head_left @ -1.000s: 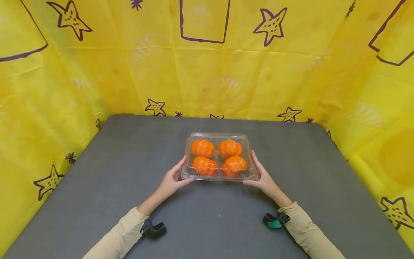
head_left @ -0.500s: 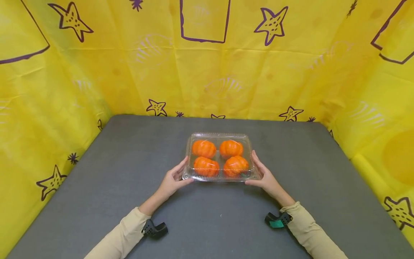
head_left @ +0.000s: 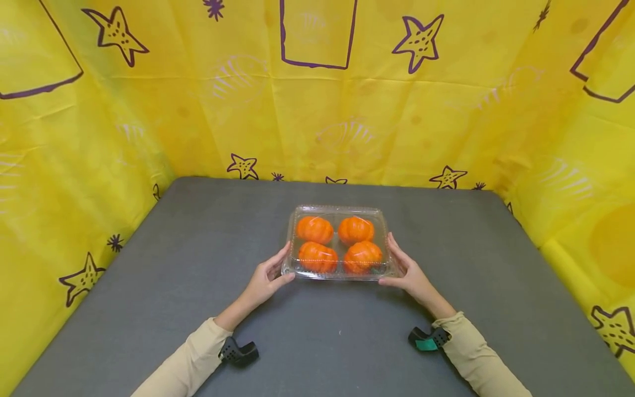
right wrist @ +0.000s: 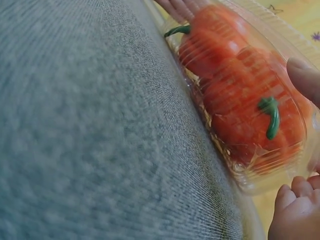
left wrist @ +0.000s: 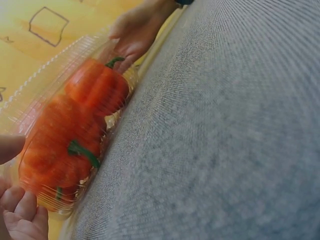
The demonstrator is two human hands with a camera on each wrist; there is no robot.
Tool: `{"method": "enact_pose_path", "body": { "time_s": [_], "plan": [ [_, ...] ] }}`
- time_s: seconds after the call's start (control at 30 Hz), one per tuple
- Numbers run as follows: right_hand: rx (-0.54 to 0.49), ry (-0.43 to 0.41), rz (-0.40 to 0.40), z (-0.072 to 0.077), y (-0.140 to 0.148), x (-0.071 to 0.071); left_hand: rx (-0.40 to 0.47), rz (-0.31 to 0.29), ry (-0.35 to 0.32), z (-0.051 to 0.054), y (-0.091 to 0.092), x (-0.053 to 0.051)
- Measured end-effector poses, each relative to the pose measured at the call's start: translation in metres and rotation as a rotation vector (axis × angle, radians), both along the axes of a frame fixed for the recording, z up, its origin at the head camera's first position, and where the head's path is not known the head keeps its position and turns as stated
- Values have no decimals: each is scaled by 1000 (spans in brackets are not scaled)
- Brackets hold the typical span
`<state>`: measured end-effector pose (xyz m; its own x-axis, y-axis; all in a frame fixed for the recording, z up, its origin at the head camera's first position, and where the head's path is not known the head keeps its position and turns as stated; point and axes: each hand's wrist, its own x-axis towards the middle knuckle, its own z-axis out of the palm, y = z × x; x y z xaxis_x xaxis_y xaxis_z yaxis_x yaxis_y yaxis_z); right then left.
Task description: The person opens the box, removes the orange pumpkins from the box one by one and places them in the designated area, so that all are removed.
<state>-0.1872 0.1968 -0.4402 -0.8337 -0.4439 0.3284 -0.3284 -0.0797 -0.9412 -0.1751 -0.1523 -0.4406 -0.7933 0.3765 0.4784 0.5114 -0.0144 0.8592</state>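
Observation:
A clear plastic clamshell container [head_left: 338, 210] with its lid down lies in the middle of the head view. Inside it sit several small orange pumpkins [head_left: 317, 257] in two rows; green stems show in both wrist views, as on one pumpkin [right wrist: 240, 110]. My left hand [head_left: 264, 282] holds the container's left near corner, thumb at the front edge and fingers along the side. Mirroring it, my right hand [head_left: 413, 280] holds the right near corner. The fingertips beneath the container are partly hidden. Whether its base touches the table throughout, I cannot tell.
A dark grey table [head_left: 208, 231] spreads around the container. Yellow cloth [head_left: 342, 121] printed with starfish closes off the back and both sides. Black wrist mounts [head_left: 239, 353] sit at the cuffs of the beige sleeves [head_left: 183, 361].
The head view has shifted slightly, so everything appears a little lower and to the right. Both hands keep their hold, and the container stays practically where it was on the table.

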Motion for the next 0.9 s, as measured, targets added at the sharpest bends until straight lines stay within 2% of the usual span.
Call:
{"method": "enact_pose_path", "body": {
  "time_s": [0.23,0.33,0.53,0.7,0.9],
  "plan": [
    [12,15,-11,0,0,-2,-13,15,-23,2,-2,-1],
    [22,12,-9,0,0,-2,-38,17,2,2,-3,0],
    [35,41,-7,0,1,-4,-19,29,49,-1,-2,-1],
    [56,67,-18,0,2,-3,-4,22,66,-3,0,-1],
    [83,80,-19,0,2,-1,21,43,62,-4,0,-1]
  ]
}}
